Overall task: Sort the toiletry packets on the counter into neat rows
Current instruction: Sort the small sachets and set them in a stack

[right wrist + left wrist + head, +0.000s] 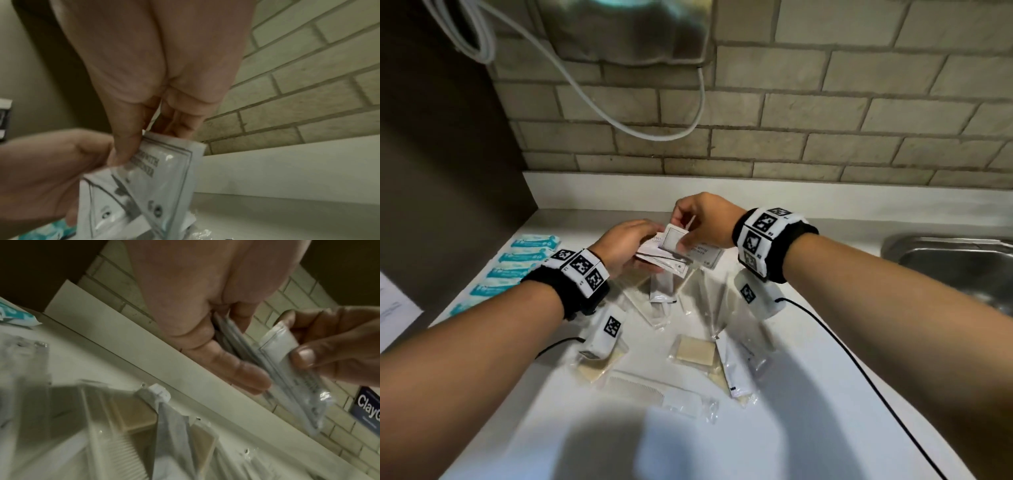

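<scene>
My left hand (628,245) grips a small stack of white printed sachets (659,255) above the back of the white counter (808,394). My right hand (700,219) pinches one white sachet (675,238) upright against that stack. In the right wrist view, thumb and fingers (125,146) pinch the sachet (162,172) over the stack (102,207). The left wrist view shows the left hand's fingers (232,368) under the stack (287,378). Loose clear-wrapped packets lie below: soap bars (695,351), a comb (650,390), white tubes (736,371).
A row of teal-and-white packets (515,270) lies along the counter's left edge by a dark panel. A steel sink (959,263) is at the right. A brick wall (791,130) stands behind, with hanging white cables (592,99). A black wire (859,370) trails from my right wrist.
</scene>
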{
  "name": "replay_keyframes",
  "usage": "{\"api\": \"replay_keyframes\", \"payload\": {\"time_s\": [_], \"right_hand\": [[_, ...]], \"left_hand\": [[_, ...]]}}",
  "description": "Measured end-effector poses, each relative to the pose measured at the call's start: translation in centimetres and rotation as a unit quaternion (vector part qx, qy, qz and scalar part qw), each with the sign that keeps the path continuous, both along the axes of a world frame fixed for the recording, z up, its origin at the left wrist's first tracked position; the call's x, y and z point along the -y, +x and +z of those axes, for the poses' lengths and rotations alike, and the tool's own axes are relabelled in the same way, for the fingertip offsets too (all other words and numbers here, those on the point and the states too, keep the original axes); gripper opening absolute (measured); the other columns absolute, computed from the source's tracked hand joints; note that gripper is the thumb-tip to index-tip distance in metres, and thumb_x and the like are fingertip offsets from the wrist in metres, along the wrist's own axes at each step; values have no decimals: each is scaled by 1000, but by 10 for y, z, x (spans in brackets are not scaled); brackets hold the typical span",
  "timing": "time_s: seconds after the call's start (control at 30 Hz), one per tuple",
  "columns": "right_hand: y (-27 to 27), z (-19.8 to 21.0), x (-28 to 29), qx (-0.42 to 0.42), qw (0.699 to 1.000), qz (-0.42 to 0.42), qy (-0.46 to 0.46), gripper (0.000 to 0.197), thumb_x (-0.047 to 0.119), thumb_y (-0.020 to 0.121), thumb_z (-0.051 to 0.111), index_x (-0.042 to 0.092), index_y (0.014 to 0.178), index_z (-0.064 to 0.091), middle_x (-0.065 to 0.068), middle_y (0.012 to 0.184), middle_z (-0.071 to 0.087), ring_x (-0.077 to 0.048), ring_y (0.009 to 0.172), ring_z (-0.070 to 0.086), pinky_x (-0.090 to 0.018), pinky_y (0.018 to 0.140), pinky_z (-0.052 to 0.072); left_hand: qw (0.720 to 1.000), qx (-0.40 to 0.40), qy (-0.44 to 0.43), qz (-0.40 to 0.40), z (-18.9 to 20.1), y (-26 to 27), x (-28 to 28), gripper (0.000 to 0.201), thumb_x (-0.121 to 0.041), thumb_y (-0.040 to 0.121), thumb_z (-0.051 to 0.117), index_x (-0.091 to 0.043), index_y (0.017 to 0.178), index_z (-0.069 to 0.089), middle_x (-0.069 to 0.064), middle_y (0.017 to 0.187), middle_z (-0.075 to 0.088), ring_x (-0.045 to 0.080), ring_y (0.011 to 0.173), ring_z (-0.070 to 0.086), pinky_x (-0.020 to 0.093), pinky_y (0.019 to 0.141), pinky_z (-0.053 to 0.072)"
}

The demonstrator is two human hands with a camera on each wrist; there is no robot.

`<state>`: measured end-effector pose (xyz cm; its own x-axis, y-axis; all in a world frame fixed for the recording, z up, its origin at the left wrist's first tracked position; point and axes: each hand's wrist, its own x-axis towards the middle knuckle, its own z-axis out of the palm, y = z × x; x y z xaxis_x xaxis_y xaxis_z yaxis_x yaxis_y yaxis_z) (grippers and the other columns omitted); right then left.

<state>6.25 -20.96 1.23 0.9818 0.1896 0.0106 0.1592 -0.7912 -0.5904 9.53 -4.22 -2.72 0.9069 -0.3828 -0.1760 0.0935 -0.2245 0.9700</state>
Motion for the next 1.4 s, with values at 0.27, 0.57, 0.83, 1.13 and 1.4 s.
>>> {"api": "replay_keyframes", "payload": {"time_s": [0.27,0.57,0.83,1.13,1.4], "right_hand": [[26,-22,-48,55,998,-3,-23,49,27,65,86,16,97,51,3,83,59,-17,69,52,-30,67,44],[25,-83,-59,-107,967,-59,-222,77,57,76,68,10,131,41,-9,120,49,-30,108,55,-39,86,48],[30,-89,-66,-133,964,-143,-182,46,38,67,67,9,95,45,-4,93,57,-26,79,62,-37,72,55],[9,-57,8,-128,970,-199,-52,32,2,81,57,-5,111,63,-22,107,69,-20,79,55,-30,65,52],[-50,-44,77,-149,965,-211,-34,20,14,91,52,15,110,58,-2,94,59,-19,84,56,-24,63,44]], "left_hand": [[1000,-15,14,-6,-5,6,-41,22,-16,96,57,-6,115,61,17,102,65,22,78,65,38,60,62],[994,27,25,102,-1,35,-89,21,-14,101,46,-23,119,53,18,117,61,25,75,67,25,47,58],[995,23,9,92,-11,35,-86,26,-6,101,42,-9,120,59,20,119,60,29,86,66,22,49,58],[997,3,22,73,-15,26,-53,24,-6,98,45,-10,113,63,16,107,66,34,93,68,36,61,59],[999,28,-12,-19,-9,15,20,20,-2,98,43,-6,102,62,16,104,65,19,83,67,29,55,61]]}}
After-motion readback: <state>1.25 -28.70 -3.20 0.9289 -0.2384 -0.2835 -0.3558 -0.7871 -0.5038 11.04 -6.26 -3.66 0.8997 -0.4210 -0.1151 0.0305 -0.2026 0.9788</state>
